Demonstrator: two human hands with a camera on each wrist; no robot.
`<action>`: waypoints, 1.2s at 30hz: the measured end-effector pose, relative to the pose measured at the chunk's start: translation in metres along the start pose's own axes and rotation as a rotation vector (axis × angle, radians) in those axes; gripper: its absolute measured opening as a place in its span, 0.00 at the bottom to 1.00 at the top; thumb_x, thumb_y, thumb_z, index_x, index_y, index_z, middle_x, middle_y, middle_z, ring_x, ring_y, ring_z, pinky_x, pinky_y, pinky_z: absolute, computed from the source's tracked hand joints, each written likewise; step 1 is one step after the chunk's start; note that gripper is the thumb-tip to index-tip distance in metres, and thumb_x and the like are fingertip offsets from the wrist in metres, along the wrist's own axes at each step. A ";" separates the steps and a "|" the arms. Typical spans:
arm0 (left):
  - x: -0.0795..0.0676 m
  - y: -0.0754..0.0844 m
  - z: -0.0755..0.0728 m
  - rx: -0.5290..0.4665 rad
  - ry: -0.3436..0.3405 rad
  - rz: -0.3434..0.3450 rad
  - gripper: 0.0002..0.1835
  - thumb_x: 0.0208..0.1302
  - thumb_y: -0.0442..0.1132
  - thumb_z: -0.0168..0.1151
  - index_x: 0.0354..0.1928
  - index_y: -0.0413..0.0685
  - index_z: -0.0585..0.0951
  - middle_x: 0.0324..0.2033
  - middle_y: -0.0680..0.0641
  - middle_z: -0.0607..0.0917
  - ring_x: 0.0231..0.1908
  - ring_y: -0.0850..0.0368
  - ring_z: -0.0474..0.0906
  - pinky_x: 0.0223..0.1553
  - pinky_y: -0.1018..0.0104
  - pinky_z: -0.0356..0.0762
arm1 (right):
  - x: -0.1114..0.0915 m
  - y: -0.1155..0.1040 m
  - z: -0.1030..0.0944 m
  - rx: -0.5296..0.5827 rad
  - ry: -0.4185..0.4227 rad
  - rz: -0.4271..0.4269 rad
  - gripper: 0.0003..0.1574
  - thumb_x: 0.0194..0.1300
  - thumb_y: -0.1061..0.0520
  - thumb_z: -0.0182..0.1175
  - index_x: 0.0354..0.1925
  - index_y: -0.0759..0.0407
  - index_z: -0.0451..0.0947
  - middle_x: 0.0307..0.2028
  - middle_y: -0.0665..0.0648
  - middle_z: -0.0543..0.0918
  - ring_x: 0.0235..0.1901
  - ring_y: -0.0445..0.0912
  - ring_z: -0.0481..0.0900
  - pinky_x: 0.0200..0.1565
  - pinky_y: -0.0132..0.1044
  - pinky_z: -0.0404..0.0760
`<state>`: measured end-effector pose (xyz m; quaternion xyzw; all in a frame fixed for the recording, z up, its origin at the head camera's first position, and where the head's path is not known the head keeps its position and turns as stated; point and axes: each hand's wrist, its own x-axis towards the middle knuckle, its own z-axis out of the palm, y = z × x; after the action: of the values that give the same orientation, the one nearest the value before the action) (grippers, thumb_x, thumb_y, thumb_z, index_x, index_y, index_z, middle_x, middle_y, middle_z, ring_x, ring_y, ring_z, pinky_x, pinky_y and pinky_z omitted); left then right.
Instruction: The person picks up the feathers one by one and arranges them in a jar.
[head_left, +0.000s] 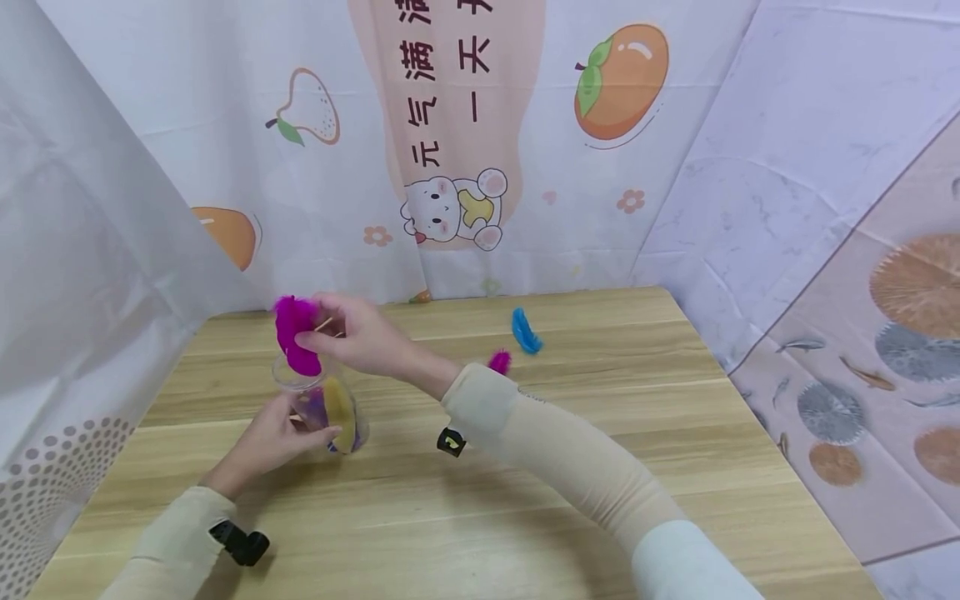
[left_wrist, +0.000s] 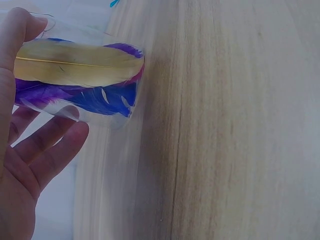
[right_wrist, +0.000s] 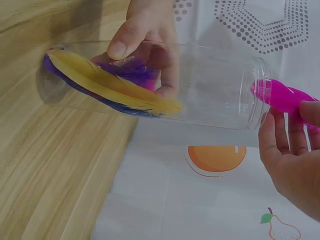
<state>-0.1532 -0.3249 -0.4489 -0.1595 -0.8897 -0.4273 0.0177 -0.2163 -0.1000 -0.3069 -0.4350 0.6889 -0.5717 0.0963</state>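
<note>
The right hand (head_left: 356, 333) is pinching a pink feather (head_left: 295, 337) between thumb and fingers, with the grip closed down to the feather's thickness. The feather is hanging over the mouth of a clear jar (right_wrist: 210, 95), its lower tip just reaching inside the rim. Its long axis is running roughly upright, nearly in line with the jar; the smooth, rounded end is pointing down and the fluffy end up. It is showing a bright, even magenta.

The left hand (head_left: 270, 437) is holding the jar, its thumb and fingers curving around the wall, parted by the jar's width. The jar is standing about upright on the wooden table (head_left: 600, 450), mouth up. Inside, a yellow feather (right_wrist: 110, 85) is leaning lengthwise, beside blue (left_wrist: 112, 100) and purple feathers (left_wrist: 42, 92). Farther right, a light blue feather (head_left: 527, 332) is lying curved, near another pink feather (head_left: 500, 362) that the sleeve (head_left: 547, 442) is partly hiding.
</note>
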 end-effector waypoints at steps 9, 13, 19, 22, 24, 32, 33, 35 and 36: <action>-0.001 -0.005 -0.001 -0.016 -0.003 0.007 0.36 0.59 0.41 0.77 0.67 0.50 0.70 0.39 0.47 0.84 0.33 0.56 0.82 0.35 0.63 0.85 | 0.000 -0.002 0.004 -0.085 -0.016 0.012 0.16 0.69 0.66 0.63 0.55 0.66 0.78 0.46 0.57 0.86 0.40 0.36 0.82 0.45 0.24 0.81; -0.001 -0.005 -0.001 -0.019 -0.004 0.009 0.36 0.59 0.40 0.77 0.67 0.49 0.70 0.40 0.48 0.85 0.33 0.56 0.82 0.35 0.62 0.85 | 0.000 -0.001 0.004 -0.083 -0.021 0.008 0.17 0.69 0.67 0.63 0.55 0.66 0.78 0.46 0.57 0.86 0.40 0.36 0.82 0.46 0.24 0.80; -0.002 -0.003 0.000 0.005 0.005 0.009 0.38 0.59 0.41 0.77 0.68 0.50 0.68 0.42 0.47 0.83 0.34 0.56 0.82 0.35 0.63 0.85 | -0.001 -0.003 0.003 -0.085 -0.022 0.014 0.17 0.70 0.66 0.63 0.56 0.66 0.77 0.45 0.56 0.86 0.40 0.36 0.82 0.46 0.25 0.81; -0.002 -0.002 -0.001 0.012 0.008 0.008 0.36 0.58 0.40 0.78 0.65 0.50 0.70 0.40 0.48 0.83 0.33 0.56 0.82 0.35 0.63 0.85 | 0.000 -0.004 0.002 -0.097 -0.019 0.015 0.16 0.70 0.65 0.63 0.55 0.65 0.77 0.46 0.55 0.85 0.40 0.35 0.81 0.46 0.26 0.81; -0.002 -0.002 -0.001 0.010 0.007 0.009 0.34 0.58 0.40 0.78 0.64 0.50 0.71 0.39 0.49 0.84 0.33 0.56 0.82 0.35 0.63 0.85 | 0.000 -0.004 0.002 -0.103 -0.020 0.014 0.16 0.70 0.65 0.63 0.55 0.66 0.77 0.46 0.55 0.85 0.39 0.35 0.81 0.46 0.25 0.81; -0.002 -0.003 0.000 -0.002 0.005 0.017 0.33 0.58 0.39 0.78 0.63 0.49 0.72 0.37 0.49 0.84 0.32 0.57 0.82 0.34 0.63 0.85 | -0.001 -0.003 0.003 -0.107 -0.026 0.013 0.15 0.70 0.67 0.62 0.55 0.66 0.77 0.46 0.56 0.85 0.39 0.35 0.81 0.46 0.23 0.80; -0.002 -0.003 0.000 -0.005 0.006 0.020 0.34 0.58 0.39 0.78 0.64 0.49 0.71 0.38 0.49 0.84 0.32 0.57 0.82 0.34 0.62 0.85 | -0.001 -0.003 0.003 -0.107 -0.027 0.011 0.15 0.70 0.67 0.62 0.55 0.66 0.77 0.46 0.56 0.85 0.39 0.35 0.81 0.46 0.23 0.80; -0.002 -0.003 0.000 -0.008 0.007 0.024 0.36 0.57 0.39 0.78 0.65 0.50 0.71 0.38 0.49 0.84 0.32 0.57 0.82 0.34 0.62 0.86 | -0.001 -0.003 0.004 -0.110 -0.028 0.012 0.16 0.70 0.67 0.62 0.55 0.66 0.77 0.46 0.56 0.85 0.39 0.35 0.81 0.46 0.23 0.80; -0.002 -0.003 0.000 -0.008 0.008 0.025 0.36 0.57 0.39 0.78 0.66 0.50 0.70 0.38 0.49 0.84 0.32 0.57 0.82 0.34 0.62 0.86 | -0.001 -0.003 0.004 -0.109 -0.028 0.014 0.16 0.70 0.67 0.62 0.55 0.66 0.77 0.46 0.56 0.85 0.39 0.35 0.81 0.46 0.23 0.80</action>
<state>-0.1523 -0.3267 -0.4513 -0.1688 -0.8858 -0.4315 0.0258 -0.2115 -0.1017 -0.3056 -0.4430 0.7204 -0.5266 0.0862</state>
